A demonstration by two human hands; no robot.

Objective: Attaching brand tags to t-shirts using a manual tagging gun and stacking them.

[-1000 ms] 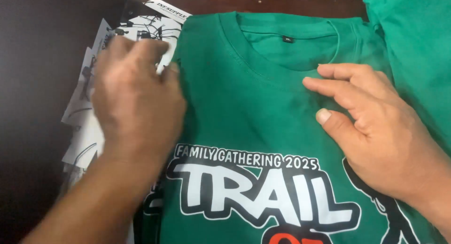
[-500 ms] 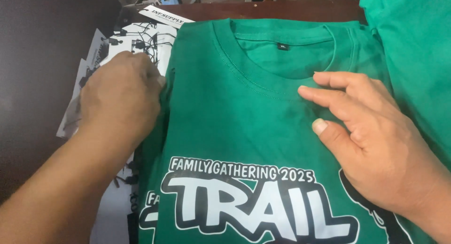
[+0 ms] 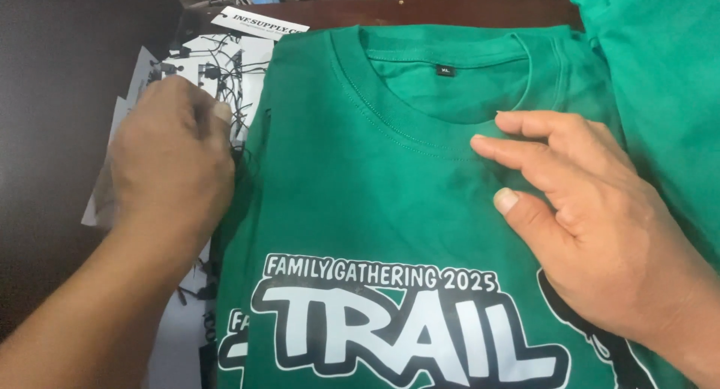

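A: Head view: our left hand (image 3: 174, 160) curls its fingers at the left edge of the green T-shirt (image 3: 390, 201), gripping what, we cannot tell
B: Our right hand (image 3: 600, 231), fingers spread, presses it on the surface; smoothing next, seemingly

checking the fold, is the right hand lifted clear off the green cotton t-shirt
No, the right hand lies flat on the green cotton t-shirt, fingers spread just below its collar.
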